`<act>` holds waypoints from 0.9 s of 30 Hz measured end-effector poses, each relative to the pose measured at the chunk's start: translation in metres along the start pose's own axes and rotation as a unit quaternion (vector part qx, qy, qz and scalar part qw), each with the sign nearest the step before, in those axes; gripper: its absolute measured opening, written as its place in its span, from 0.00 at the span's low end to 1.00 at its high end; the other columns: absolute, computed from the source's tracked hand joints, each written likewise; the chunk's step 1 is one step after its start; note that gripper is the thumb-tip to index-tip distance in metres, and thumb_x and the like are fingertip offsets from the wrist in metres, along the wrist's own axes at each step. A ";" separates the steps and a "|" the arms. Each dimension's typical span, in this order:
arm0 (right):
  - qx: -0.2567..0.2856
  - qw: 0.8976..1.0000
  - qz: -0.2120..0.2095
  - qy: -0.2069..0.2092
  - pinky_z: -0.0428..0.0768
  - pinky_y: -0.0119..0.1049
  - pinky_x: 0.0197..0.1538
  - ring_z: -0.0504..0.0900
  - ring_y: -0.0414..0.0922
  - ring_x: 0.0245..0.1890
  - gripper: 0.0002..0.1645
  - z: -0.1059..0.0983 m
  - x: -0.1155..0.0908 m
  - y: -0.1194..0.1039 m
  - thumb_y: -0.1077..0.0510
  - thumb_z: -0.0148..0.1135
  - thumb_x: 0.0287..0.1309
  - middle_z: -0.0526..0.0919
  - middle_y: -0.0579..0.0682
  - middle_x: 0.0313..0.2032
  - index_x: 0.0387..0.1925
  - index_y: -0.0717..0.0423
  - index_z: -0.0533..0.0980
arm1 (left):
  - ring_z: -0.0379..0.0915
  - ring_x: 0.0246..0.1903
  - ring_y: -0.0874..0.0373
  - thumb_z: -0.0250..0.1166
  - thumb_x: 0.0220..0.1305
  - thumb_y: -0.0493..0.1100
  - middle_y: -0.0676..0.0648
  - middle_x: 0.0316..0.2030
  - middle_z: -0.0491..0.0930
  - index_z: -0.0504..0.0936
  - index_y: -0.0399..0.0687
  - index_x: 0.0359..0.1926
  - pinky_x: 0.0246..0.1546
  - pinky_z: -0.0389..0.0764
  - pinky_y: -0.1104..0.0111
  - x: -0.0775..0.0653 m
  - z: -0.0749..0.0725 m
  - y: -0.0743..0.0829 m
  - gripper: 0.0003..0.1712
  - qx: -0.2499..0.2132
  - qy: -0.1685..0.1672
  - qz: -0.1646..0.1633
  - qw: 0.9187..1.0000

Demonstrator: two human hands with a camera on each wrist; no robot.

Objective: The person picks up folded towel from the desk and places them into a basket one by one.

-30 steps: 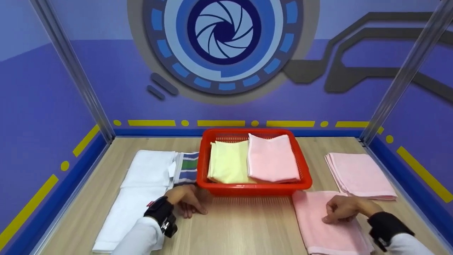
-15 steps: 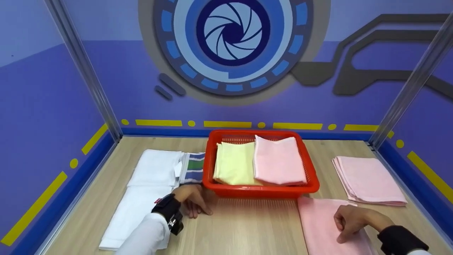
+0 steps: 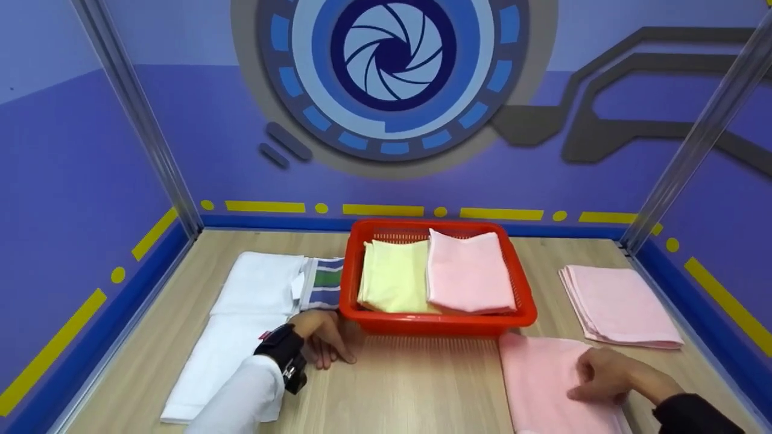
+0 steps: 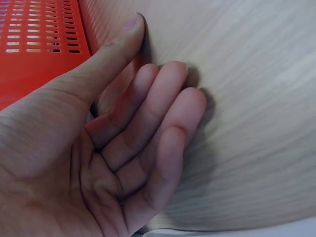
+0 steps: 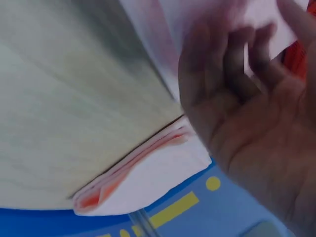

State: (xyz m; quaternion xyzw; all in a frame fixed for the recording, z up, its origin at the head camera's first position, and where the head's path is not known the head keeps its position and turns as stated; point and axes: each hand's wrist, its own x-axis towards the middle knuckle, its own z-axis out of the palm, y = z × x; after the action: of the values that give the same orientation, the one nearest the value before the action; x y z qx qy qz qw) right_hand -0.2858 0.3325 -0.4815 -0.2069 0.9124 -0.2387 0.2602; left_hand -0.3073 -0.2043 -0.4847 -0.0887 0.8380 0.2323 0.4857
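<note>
My left hand (image 3: 324, 339) rests on the table in front of the red basket's left corner. In the left wrist view its fingers (image 4: 170, 113) are loosely curled and the palm holds nothing. My right hand (image 3: 609, 374) is over a folded pink towel (image 3: 543, 386) at the front right. In the right wrist view the right fingers (image 5: 197, 69) bend loosely above that towel, with no cloth between them; whether they touch it is unclear. The red basket (image 3: 434, 325) holds a folded yellow towel (image 3: 395, 277) and another folded pink towel (image 3: 470, 271).
A second folded pink towel (image 3: 624, 307) lies at the right, near the side wall. On the left are white towels (image 3: 256, 283) and a striped cloth (image 3: 325, 283), partly hidden by the basket. Printed walls enclose the wooden table (image 3: 422, 392) at back and sides.
My right hand has shifted a little toward me and to the right over the pink towel. The left hand stays in place. The head view has swung slightly.
</note>
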 end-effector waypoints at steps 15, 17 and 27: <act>-0.094 0.995 -0.029 -0.004 0.66 0.27 0.21 0.68 0.33 0.14 0.26 0.036 0.014 -0.034 0.43 0.76 0.52 0.69 0.35 0.13 0.14 0.50 0.71 | 0.79 0.19 0.65 0.76 0.57 0.62 0.53 0.17 0.82 0.84 0.52 0.19 0.25 0.77 0.76 0.002 0.009 -0.005 0.23 -0.023 -0.006 -0.006 1.000; -0.090 0.995 -0.036 0.000 0.67 0.28 0.21 0.68 0.33 0.14 0.26 0.042 0.021 -0.046 0.42 0.75 0.52 0.70 0.36 0.13 0.13 0.50 0.72 | 0.78 0.19 0.65 0.76 0.57 0.62 0.53 0.17 0.82 0.84 0.51 0.19 0.24 0.77 0.76 0.001 0.009 -0.006 0.23 -0.023 -0.001 -0.003 1.000; -0.085 0.993 -0.070 0.029 0.67 0.31 0.20 0.68 0.35 0.12 0.28 0.067 0.066 -0.106 0.42 0.78 0.50 0.70 0.40 0.10 0.12 0.53 0.73 | 0.78 0.17 0.65 0.77 0.56 0.59 0.52 0.16 0.81 0.84 0.49 0.18 0.22 0.77 0.75 -0.002 0.008 -0.006 0.22 -0.012 0.052 0.050 0.997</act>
State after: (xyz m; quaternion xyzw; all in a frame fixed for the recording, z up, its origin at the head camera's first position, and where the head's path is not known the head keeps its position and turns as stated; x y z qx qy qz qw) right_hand -0.2724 0.1928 -0.4990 -0.2848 0.9198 -0.1843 0.1975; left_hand -0.2983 -0.2064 -0.4885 -0.0649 0.8625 0.2616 0.4283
